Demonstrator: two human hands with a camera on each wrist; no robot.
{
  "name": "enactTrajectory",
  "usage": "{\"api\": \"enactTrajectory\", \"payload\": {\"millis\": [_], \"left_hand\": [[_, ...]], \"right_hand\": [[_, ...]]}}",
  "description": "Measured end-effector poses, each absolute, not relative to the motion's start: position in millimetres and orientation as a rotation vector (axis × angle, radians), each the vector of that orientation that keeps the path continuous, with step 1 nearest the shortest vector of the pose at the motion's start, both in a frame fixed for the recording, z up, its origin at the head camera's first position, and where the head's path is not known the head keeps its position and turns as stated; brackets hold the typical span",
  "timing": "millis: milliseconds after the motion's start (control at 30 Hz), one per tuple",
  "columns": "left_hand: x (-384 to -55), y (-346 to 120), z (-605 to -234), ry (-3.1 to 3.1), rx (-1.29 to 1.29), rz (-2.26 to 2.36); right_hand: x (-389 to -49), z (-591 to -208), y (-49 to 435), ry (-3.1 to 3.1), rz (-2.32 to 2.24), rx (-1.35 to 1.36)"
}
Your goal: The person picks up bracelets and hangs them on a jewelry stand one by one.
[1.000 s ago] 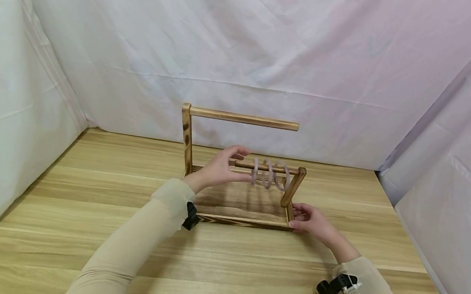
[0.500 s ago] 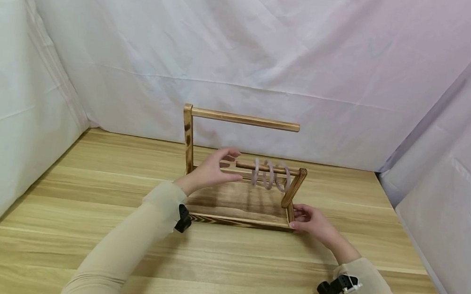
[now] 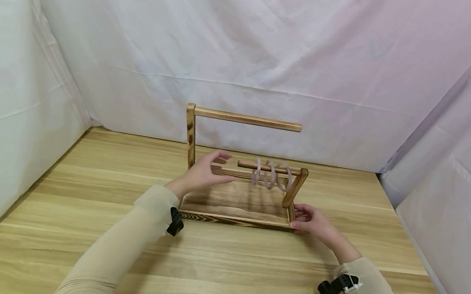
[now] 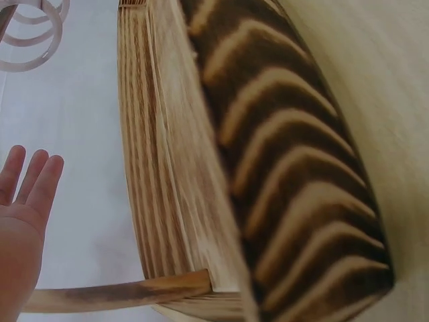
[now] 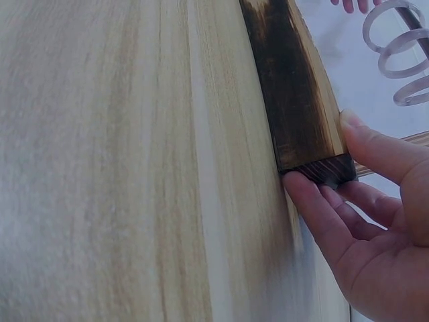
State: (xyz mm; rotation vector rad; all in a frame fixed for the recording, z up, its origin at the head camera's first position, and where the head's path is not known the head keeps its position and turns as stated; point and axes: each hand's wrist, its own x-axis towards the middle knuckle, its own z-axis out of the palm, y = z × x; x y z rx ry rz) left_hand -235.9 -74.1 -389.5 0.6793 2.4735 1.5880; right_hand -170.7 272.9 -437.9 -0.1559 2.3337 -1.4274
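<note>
A wooden rack [image 3: 232, 221] with a tray-like base stands on the table. Three pale translucent bangles [image 3: 271, 175] hang on its lower rod [image 3: 247, 165], which juts leftward from the short right post. My left hand [image 3: 202, 170] is just left of that rod's free end, fingers apart and holding nothing; in the left wrist view its fingers [image 4: 33, 178] look straight. At the base's front right corner, my right hand [image 3: 315, 224] grips the wood. The right wrist view shows the thumb [image 5: 362, 137] on top of the corner and the fingers curled under and against its end.
The rack's taller left post [image 3: 190, 135] carries an upper rod [image 3: 248, 119] above the bangles, its right end free. A wood-grain table [image 3: 223, 269] lies beneath. White cloth [image 3: 243, 62] hangs behind and at both sides.
My left hand has drawn away from the bangles to the left, past the lower rod's free end. The bangles remain on the rod, and my right hand keeps its grip on the corner.
</note>
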Motion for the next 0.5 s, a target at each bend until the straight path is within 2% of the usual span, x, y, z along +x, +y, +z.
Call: {"api": "enactTrajectory", "payload": {"millis": [500], "left_hand": [[-229.6, -91.6, -403.8, 2.486, 0.701, 1.579]], "right_hand": [[-172.0, -430.0, 274.5, 2.438, -1.378, -0.163]]}}
